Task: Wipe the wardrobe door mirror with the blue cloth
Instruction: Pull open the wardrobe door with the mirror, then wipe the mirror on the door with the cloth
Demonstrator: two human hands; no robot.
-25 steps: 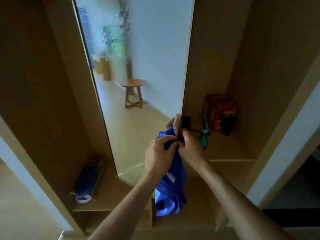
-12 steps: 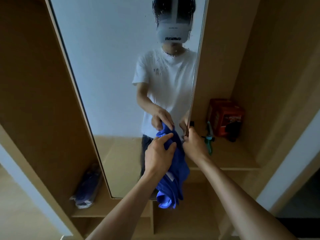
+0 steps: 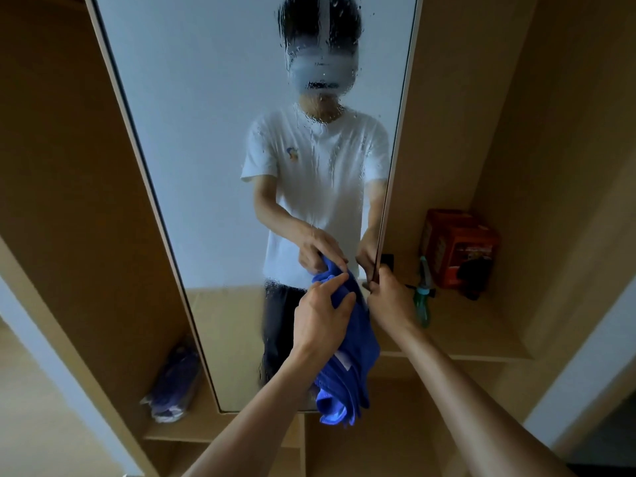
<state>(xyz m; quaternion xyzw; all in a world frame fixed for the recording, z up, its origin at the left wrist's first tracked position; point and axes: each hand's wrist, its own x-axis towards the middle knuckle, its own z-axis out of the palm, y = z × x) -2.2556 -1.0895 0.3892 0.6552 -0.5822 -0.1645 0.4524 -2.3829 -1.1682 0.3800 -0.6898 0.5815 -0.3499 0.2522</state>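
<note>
Since the earlier frames, the mirror [image 3: 213, 166] has been swung to face the person squarely, so that a reflected figure in a white shirt is now shown where a room with a stool was seen before.

Head view: water droplets and streaks are seen across the upper mirror glass. The blue cloth [image 3: 347, 370] is pressed against the lower right part of the mirror by the left hand [image 3: 321, 320], whose fingers are spread over it; the rest of the cloth hangs down past the mirror's bottom edge. The right hand [image 3: 390, 297] is closed on the mirror's right edge. To the right of the mirror, a red box [image 3: 457, 246] and a green bottle [image 3: 423, 297] stand on a shelf [image 3: 481, 335]. To the left of the mirror, a plastic-wrapped bundle [image 3: 172, 383] lies on a lower shelf.
</note>
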